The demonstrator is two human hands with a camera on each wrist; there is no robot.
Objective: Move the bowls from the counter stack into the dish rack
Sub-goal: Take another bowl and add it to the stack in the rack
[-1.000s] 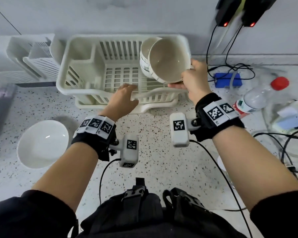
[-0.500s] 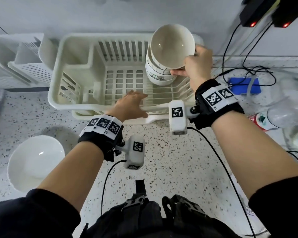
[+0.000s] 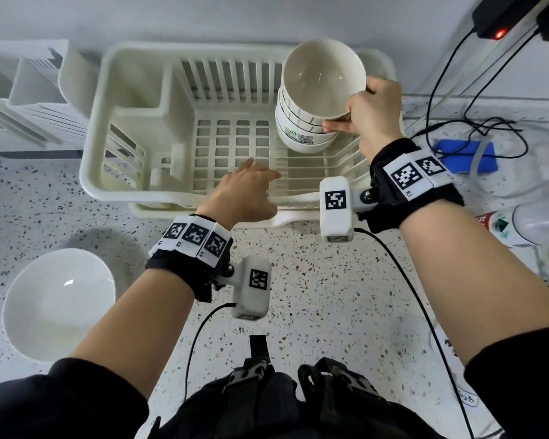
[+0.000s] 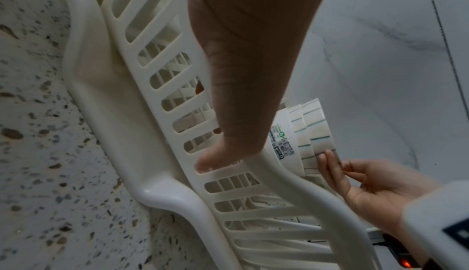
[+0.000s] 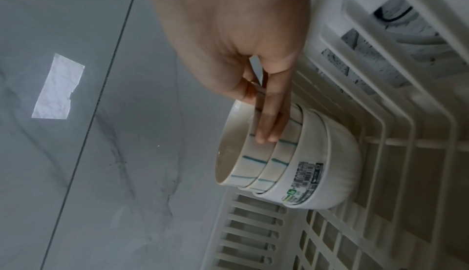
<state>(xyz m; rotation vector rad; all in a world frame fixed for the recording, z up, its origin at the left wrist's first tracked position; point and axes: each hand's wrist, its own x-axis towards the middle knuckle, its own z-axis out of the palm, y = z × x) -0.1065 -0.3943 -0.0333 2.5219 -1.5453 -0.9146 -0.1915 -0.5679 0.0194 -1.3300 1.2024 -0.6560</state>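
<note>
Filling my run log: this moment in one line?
right hand: pinches top bowl, stacked in dish rack; left hand: grips rack rim; white bowl: on counter

The top bowls (image 5: 253, 164) are cream with teal stripes.

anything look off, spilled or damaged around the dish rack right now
Nothing spilled or broken. The nested stack of cream ceramic bowls is mouth-up inside the white plastic dish rack, the right hand pinching the top rim. Only oddity: a printed barcode sticker left on a lower bowl.
</note>
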